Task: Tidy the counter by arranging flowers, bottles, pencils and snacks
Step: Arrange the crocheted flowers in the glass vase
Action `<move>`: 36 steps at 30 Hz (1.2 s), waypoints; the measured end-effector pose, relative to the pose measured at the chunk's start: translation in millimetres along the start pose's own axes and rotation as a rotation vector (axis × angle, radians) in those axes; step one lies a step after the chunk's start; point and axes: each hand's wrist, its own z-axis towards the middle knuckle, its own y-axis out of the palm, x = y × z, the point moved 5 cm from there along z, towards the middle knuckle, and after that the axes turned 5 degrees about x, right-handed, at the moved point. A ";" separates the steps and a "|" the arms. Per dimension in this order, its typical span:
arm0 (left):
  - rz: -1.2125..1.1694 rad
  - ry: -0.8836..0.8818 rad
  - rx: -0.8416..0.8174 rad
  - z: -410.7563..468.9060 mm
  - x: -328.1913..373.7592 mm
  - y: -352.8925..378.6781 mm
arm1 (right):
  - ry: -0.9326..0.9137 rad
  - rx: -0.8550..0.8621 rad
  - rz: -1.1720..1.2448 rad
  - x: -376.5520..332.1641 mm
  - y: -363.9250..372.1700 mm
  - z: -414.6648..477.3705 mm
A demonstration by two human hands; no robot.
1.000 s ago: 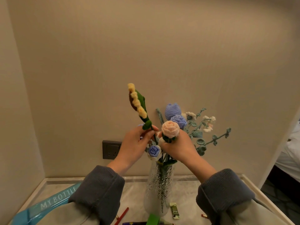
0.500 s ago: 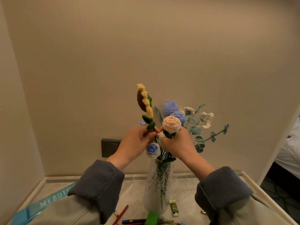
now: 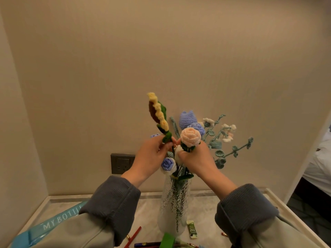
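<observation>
A sunflower (image 3: 157, 111) is pinched at its stem by the left hand (image 3: 152, 156), tilted left above the vase (image 3: 174, 204). A peach rose (image 3: 190, 136) is gripped by the right hand (image 3: 195, 158) among the bunched stems. Behind are seen a blue tulip (image 3: 187, 117) and sprigs (image 3: 232, 149). On the counter (image 3: 202, 203), pencils (image 3: 133, 236), a snack (image 3: 192, 230) and a blue bottle (image 3: 53, 221) are partly hidden by the sleeves (image 3: 111, 203).

Beige wall (image 3: 179, 59), dark socket (image 3: 122, 163)
</observation>
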 end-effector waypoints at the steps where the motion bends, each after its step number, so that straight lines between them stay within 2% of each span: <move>1: 0.039 -0.006 -0.017 -1.3 -3.3 3.1 | 0.002 -0.005 -0.005 1.4 0.4 0.3; 5: 0.168 -0.095 -0.123 0.5 -14.0 8.0 | -0.015 0.015 0.017 2.4 1.0 0.2; 9: 0.527 -0.088 -0.275 -6.2 -22.0 16.7 | -0.069 0.017 -0.019 -1.2 0.9 0.4; 12: 0.570 -0.089 -0.320 -15.0 -30.5 23.8 | -0.083 -0.012 -0.041 -1.4 2.5 -0.2; 16: 0.543 -0.122 -0.191 -22.6 -29.9 15.7 | -0.074 -0.051 -0.075 3.1 1.2 -0.1; 19: 0.440 -0.240 -0.150 -29.1 -39.8 5.1 | -0.051 -0.101 -0.131 6.9 2.3 -3.4; 21: 0.125 -0.326 -0.088 -34.1 -41.8 0.1 | -0.023 -0.126 -0.120 10.1 4.2 -6.6; 23: -0.203 -0.285 -0.016 -38.0 -33.5 -2.0 | -0.002 -0.155 -0.097 11.5 5.2 -10.3; 25: -0.332 -0.233 0.041 -42.0 -22.2 -6.1 | -0.011 -0.190 -0.100 10.8 5.4 -15.1; 27: -0.352 -0.215 0.119 -43.7 -8.8 -14.4 | -0.034 -0.217 -0.099 7.8 5.1 -21.3; 30: -0.216 -0.161 0.204 -41.8 9.7 -21.3 | -0.065 -0.198 -0.080 6.5 4.6 -26.3; 33: -0.042 -0.144 0.165 -40.5 16.2 -13.2 | -0.053 -0.110 0.003 5.6 -1.8 -34.5; 36: -0.082 -0.214 0.116 -43.8 12.0 -7.2 | -0.108 0.032 0.104 10.1 -11.8 -48.6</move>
